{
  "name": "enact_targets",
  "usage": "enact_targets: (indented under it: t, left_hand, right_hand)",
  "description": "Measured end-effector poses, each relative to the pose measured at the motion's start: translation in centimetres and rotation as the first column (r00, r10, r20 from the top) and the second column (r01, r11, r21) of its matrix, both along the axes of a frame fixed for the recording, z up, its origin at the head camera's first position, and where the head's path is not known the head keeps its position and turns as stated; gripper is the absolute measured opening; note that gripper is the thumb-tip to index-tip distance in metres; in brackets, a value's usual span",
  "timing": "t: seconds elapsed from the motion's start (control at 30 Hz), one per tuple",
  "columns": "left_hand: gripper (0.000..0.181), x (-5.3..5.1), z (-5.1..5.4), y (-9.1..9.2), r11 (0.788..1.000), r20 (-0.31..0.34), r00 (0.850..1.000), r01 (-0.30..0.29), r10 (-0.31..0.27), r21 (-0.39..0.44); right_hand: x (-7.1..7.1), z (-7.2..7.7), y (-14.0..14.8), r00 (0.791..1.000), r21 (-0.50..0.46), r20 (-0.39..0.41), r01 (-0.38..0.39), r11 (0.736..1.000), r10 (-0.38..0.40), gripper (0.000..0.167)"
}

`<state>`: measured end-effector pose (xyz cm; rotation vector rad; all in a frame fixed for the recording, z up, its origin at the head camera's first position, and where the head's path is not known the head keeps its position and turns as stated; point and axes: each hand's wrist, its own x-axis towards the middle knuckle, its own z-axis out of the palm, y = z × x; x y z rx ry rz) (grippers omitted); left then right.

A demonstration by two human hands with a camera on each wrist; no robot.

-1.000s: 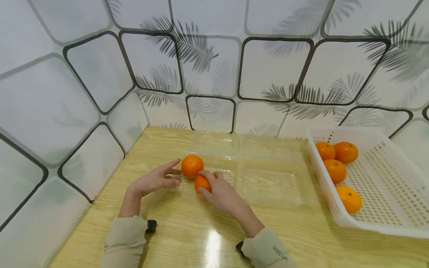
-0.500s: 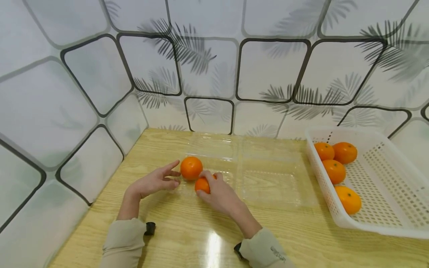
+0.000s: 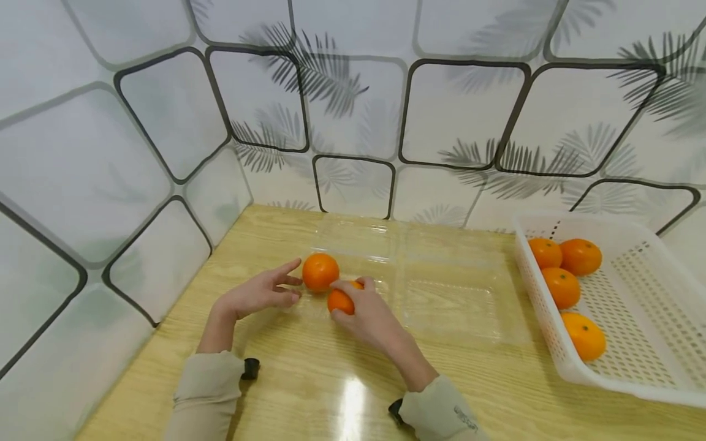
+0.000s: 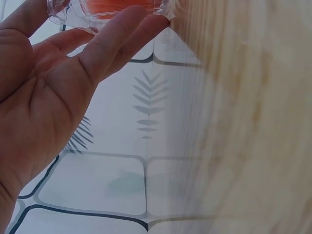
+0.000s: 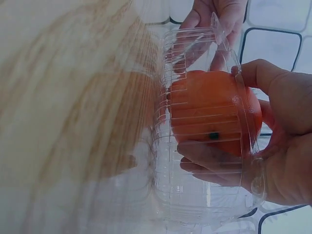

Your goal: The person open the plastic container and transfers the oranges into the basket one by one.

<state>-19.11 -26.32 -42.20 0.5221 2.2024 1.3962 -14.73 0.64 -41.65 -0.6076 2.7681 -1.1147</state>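
My right hand point(image 3: 372, 318) grips an orange point(image 3: 339, 301) inside a clear plastic clamshell box point(image 3: 366, 260). Through the box wall in the right wrist view, that orange point(image 5: 209, 109) shows between my thumb and fingers. Behind it and to the left, a second orange point(image 3: 320, 272) sits in the same box. My left hand point(image 3: 260, 294) is at the box's left side with its fingers extended. In the left wrist view, those fingers point(image 4: 105, 51) lie against the clear plastic, apparently holding no fruit.
To the right, another clear compartment point(image 3: 452, 300) lies on the wooden table point(image 3: 298, 380). A white perforated basket point(image 3: 543, 324) at far right holds several oranges point(image 3: 583, 337). Patterned walls point(image 3: 463, 110) rise behind and at left.
The head view has shifted slightly, moving the scene a little right. Both hands keep nearly the same place, the right still gripping the orange.
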Motion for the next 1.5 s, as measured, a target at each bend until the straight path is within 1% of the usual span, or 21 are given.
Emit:
enact_targets:
  t: [0.1, 0.2, 0.37, 0.43, 0.6, 0.7, 0.8, 0.87, 1.03, 1.13, 1.23, 1.3, 1.4, 1.5]
  left_hand:
    - [0.083, 0.2, -0.1, 0.1, 1.000, -0.005, 1.000, -0.010, 0.010, -0.027]
    - [0.084, 0.5, -0.1, 0.1, 0.999, -0.005, 1.000, -0.019, 0.019, -0.049]
    - [0.084, 0.4, 0.1, 0.2, 1.000, 0.005, 1.000, -0.005, 0.005, -0.025]
    - [0.084, 0.3, 0.3, 0.3, 1.000, 0.014, 1.000, -0.003, 0.003, -0.017]
    - [0.084, 0.1, 0.3, 0.3, 1.000, 0.016, 1.000, -0.006, 0.007, -0.028]
    - [0.083, 0.1, 0.3, 0.2, 0.999, 0.012, 1.000, -0.007, 0.008, -0.033]
    - [0.084, 0.1, 0.3, 0.2, 1.000, 0.008, 1.000, 0.005, -0.004, -0.027]
    - [0.084, 0.1, 0.2, 0.2, 1.000, 0.009, 1.000, 0.008, -0.008, -0.022]
    - [0.084, 0.0, 0.2, 0.2, 1.000, 0.009, 1.000, 0.009, -0.009, -0.016]
    - [0.084, 0.0, 0.1, 0.2, 1.000, 0.005, 1.000, 0.008, -0.008, -0.019]
    - [0.085, -0.1, 0.1, 0.2, 1.000, 0.006, 1.000, 0.009, -0.008, -0.018]
    - [0.086, -0.1, 0.1, 0.2, 1.000, 0.010, 1.000, 0.006, -0.006, -0.015]
    - [0.085, -0.1, 0.1, 0.2, 1.000, 0.015, 1.000, 0.000, 0.000, -0.015]
    - [0.085, -0.1, 0.1, 0.2, 1.000, 0.013, 1.000, -0.002, 0.002, -0.016]
  right_hand:
    - [0.1, 0.0, 0.0, 1.000, -0.032, 0.002, -0.002, 0.999, 0.002, 0.043]
    - [0.2, 0.1, -0.1, 1.000, -0.075, 0.013, 0.009, 0.997, -0.008, 0.044]
    - [0.2, 0.5, 0.2, 0.997, -0.159, 0.033, 0.067, 0.985, -0.063, 0.050]
    - [0.1, 0.6, 0.4, 0.996, -0.193, 0.036, 0.084, 0.978, -0.078, 0.052]
    - [0.0, 0.9, 1.0, 0.993, -0.266, 0.051, 0.112, 0.958, -0.102, 0.055]
    - [-0.2, 1.1, 1.4, 0.991, -0.314, 0.080, 0.124, 0.941, -0.104, 0.052]
    - [-0.3, 1.4, 1.9, 0.989, -0.362, 0.102, 0.134, 0.922, -0.104, 0.050]
    - [-0.4, 1.5, 2.2, 0.989, -0.387, 0.101, 0.138, 0.912, -0.107, 0.049]
    - [-0.6, 1.7, 2.8, 0.989, -0.421, 0.087, 0.147, 0.895, -0.122, 0.049]
    - [-0.8, 1.8, 3.1, 0.989, -0.447, 0.079, 0.149, 0.882, -0.126, 0.053]
    - [-0.9, 2.0, 3.7, 0.988, -0.501, 0.091, 0.152, 0.852, -0.123, 0.062]
    - [-1.0, 2.2, 4.2, 0.986, -0.545, 0.113, 0.167, 0.821, -0.126, 0.067]
    - [-1.3, 2.5, 5.0, 0.980, -0.618, 0.149, 0.198, 0.761, -0.133, 0.071]
    - [-1.6, 2.8, 5.9, 0.976, -0.679, 0.168, 0.218, 0.701, -0.141, 0.070]
